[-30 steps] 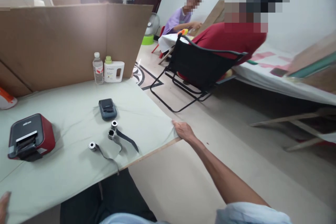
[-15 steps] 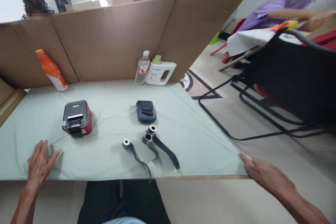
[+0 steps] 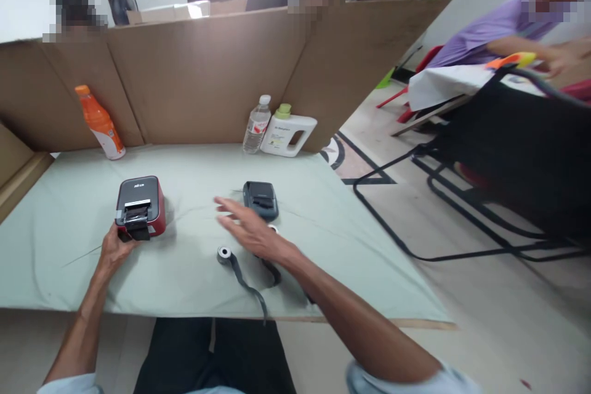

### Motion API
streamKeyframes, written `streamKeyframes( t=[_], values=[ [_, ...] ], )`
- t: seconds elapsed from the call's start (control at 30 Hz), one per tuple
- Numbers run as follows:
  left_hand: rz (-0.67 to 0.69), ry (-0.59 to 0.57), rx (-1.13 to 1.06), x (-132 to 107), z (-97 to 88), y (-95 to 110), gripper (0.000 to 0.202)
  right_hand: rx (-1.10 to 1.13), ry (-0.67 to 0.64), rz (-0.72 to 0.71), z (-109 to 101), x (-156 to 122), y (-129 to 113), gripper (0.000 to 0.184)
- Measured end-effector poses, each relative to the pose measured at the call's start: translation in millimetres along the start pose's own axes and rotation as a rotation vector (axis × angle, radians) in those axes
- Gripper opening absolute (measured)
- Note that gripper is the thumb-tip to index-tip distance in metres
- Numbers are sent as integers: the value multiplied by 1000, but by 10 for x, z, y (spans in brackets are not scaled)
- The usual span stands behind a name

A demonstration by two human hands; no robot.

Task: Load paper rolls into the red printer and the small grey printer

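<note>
A red and black label printer [image 3: 140, 206] sits on the pale green table [image 3: 69, 221]. My left hand [image 3: 114, 250] rests against its front lower edge, fingers hidden under it. My right hand [image 3: 252, 231] hovers flat with fingers stretched out over small ribbon rolls, just in front of a dark blue handheld printer [image 3: 261, 199]. One silver-cored roll [image 3: 224, 253] with a black ribbon tail [image 3: 252, 289] lies uncovered beside that hand; the other rolls are mostly hidden beneath it.
A folded cardboard screen [image 3: 207, 74] walls the table's back. Against it stand an orange drink bottle [image 3: 100, 124], a water bottle [image 3: 256, 125] and a white jug [image 3: 289, 133]. A black folding chair [image 3: 508, 154] stands at the right, with a person in purple [image 3: 484, 31] beyond.
My left hand moved forward from the table's front edge to the red printer. My right hand left the table's right corner and swung in over the ribbon rolls.
</note>
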State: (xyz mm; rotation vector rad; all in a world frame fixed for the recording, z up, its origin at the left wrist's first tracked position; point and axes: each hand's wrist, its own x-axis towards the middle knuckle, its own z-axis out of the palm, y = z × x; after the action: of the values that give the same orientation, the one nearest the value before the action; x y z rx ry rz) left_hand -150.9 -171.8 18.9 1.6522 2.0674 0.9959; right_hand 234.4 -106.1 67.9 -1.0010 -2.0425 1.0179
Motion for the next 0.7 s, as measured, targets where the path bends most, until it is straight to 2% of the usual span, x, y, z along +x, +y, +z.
streamKeyframes(
  t=[0.03, 0.1, 0.17, 0.23, 0.3, 0.43, 0.57, 0.7],
  values=[
    [11, 17, 9, -11, 24, -12, 56, 66, -122, 4, 193, 219, -58, 57],
    [34, 39, 36, -33, 51, -12, 55, 125, -279, 21, 540, 588, -109, 60],
    [52, 44, 59, -50, 60, 8, 54, 155, -372, 2, 804, 844, -110, 52],
    [66, 45, 76, -64, 65, 29, 53, 201, -415, -57, 967, 986, -100, 46],
    [81, 52, 105, -76, 76, 35, 52, 237, -419, -110, 1032, 1041, -96, 42],
    [144, 71, 192, -102, 115, 12, 46, 288, -402, -145, 1003, 1038, -106, 40],
    [169, 71, 234, -127, 125, 8, 41, 316, -388, -143, 977, 996, -101, 51],
    [148, 49, 129, -121, 85, 48, 45, 330, -395, -132, 1014, 969, -58, 67]
  ],
)
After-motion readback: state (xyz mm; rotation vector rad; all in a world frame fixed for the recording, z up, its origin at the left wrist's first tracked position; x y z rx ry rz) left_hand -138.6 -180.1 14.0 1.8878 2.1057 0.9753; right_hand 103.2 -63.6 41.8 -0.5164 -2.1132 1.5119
